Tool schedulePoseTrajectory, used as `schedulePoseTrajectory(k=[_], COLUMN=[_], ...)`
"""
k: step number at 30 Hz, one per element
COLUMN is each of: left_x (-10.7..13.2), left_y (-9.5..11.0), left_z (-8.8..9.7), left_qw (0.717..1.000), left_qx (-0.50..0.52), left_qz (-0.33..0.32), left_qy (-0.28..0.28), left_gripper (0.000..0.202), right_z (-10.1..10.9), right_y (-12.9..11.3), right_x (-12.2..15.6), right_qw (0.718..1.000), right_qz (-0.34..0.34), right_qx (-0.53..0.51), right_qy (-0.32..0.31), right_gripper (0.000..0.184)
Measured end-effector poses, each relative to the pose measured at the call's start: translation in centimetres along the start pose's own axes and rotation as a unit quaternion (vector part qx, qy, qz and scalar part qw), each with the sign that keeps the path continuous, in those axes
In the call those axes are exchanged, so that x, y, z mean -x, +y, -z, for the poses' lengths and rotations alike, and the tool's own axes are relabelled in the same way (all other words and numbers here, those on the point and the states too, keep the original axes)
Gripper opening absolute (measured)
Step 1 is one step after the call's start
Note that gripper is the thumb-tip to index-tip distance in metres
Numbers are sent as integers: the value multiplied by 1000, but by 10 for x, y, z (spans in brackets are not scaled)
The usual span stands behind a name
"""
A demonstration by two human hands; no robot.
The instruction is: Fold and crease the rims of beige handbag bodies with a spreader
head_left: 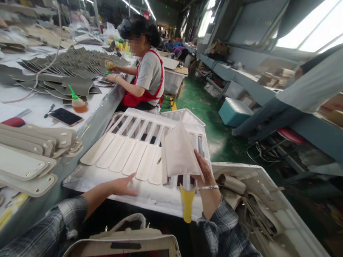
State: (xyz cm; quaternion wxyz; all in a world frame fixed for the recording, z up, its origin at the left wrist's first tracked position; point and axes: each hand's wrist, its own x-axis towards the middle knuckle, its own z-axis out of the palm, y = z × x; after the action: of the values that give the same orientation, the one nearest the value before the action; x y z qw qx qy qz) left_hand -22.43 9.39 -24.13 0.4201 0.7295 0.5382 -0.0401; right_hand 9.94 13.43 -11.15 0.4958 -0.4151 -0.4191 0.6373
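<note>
Pinching a cream panel (180,153) by its right edge in the right hand (206,174), just above a white slatted crate (160,200) lined with cream strips (129,154). Resting the left hand (122,185), open and empty, on the crate's near rim. Near centre, a cream handbag (139,237); far left, a person (149,75) in a red apron at a worktable (7,108).

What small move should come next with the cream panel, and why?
Probably lower the panel onto the tray: the right hand holds it lifted above the strips, while the left hand rests open on the tray's near edge, free to steady it.
</note>
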Motion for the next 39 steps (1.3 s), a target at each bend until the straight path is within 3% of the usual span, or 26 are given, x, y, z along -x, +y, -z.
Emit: schedulePoseTrajectory(k=[4,7,9,12,15,18,19,21,23,25,26,28,33,39], left_x=[35,80,114,160,189,211,220,241,264,285,294,306,309,295], left_y=[25,59,88,130,153,148,142,132,129,133,136,143,129,102], left_z=[27,51,61,55,39,39,43,51,56,55,54,49,37,24], left_qw=[990,962,951,923,893,903,908,915,913,908,910,917,930,935], left_qx=[133,222,174,6,-98,-90,-76,-58,-50,-32,-16,21,66,-19], left_qz=[-17,-122,-222,-332,-314,-198,-180,-215,-297,-345,-349,-338,-283,-244], left_qy=[50,100,123,194,308,370,370,336,277,235,225,212,224,256], left_gripper=[104,100,96,101,71,48,45,41,39,38,38,40,40,32], right_z=[-32,-66,-90,-123,-144,-144,-142,-136,-133,-134,-136,-141,-146,-140], right_y=[-2,-2,-2,-6,-21,-47,-56,-69,-75,-73,-69,-59,-25,5], right_x=[40,63,76,98,126,162,175,198,215,224,226,227,225,221], right_qw=[996,990,991,993,992,975,967,935,854,758,722,683,674,675], right_qz=[-50,-85,-89,-87,-52,10,43,149,267,333,342,341,344,357], right_qx=[-47,-86,-89,-77,-51,53,113,268,431,551,588,627,632,633], right_qy=[-53,-71,-53,-26,-103,-217,-223,-177,-114,-108,-124,-153,-166,-124], right_gripper=[42,35,33,36,58,78,78,75,83,96,99,97,83,81])
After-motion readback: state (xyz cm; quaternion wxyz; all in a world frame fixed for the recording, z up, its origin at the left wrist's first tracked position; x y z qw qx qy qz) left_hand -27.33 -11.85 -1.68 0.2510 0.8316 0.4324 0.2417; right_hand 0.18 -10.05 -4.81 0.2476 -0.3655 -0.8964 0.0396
